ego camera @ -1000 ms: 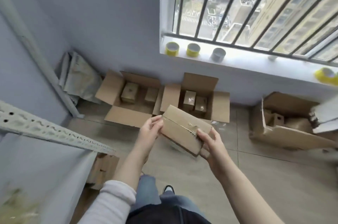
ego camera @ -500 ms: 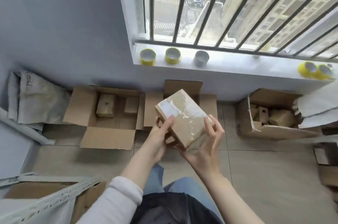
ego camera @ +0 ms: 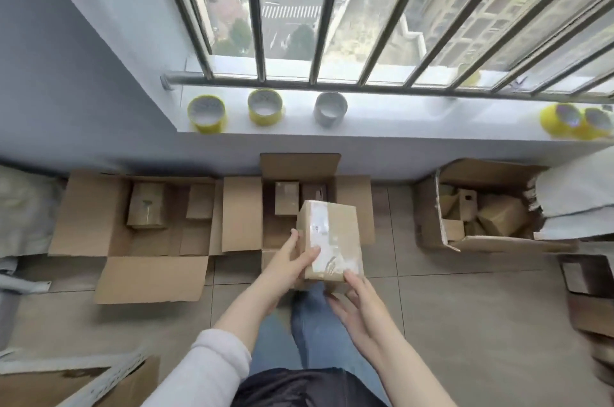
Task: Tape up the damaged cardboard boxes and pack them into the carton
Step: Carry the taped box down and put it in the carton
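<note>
The left hand [ego camera: 288, 265] grips the taped cardboard box [ego camera: 332, 237] by its left edge, over the open carton [ego camera: 299, 168]. The right hand [ego camera: 363, 305], fingers spread, touches its near corner.

No text or label is legible anywhere.

Soft, even daylight came through the tall window with dark metal bars [ego camera: 292, 8] and lit the scene brightly, strongest on the white painted sill [ego camera: 415, 127]. Shadows were faint and diffuse, gathering under the flaps of the open brown cardboard carton [ego camera: 149, 277] on the beige tiled floor [ego camera: 465, 323]. Clear tape on the small brown cardboard box [ego camera: 342, 234] gave off a pale glare. The wide lens splayed the bars outward. The stacked brown boxes at the right edge [ego camera: 594, 313] were smeared, and the right hand [ego camera: 362, 303] looked slightly soft.
</note>
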### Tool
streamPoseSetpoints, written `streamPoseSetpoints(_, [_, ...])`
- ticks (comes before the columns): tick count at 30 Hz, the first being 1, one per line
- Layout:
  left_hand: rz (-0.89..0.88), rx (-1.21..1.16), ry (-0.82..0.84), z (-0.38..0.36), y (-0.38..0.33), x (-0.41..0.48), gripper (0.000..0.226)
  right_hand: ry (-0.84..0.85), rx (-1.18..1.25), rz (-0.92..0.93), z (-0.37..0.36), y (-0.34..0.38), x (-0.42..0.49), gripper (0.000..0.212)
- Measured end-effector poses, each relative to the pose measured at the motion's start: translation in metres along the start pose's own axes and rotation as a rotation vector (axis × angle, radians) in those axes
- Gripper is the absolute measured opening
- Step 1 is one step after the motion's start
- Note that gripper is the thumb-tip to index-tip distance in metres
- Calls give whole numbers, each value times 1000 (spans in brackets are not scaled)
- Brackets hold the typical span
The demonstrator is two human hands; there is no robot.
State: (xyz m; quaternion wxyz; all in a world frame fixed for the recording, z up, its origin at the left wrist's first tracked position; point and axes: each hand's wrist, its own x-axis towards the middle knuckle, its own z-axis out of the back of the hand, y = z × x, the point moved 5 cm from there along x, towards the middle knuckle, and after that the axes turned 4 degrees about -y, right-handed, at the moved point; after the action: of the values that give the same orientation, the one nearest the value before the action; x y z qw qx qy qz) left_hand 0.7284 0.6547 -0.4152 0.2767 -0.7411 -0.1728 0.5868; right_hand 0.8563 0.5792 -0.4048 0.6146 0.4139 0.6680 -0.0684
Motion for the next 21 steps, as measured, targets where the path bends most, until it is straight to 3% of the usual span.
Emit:
streamPoseSetpoints(5, [65, -7, -104, -21, 44, 93, 67, -137, 45, -19, 29, 7, 110, 47])
streamPoseSetpoints(13, [150, -81, -297, -1, 148, 317, 54, -209, 115, -80, 60, -40, 360, 55])
streamPoseSetpoints(21, [109, -88, -303, 23, 208, 462, 53, -232, 234, -39, 68, -77, 519, 35])
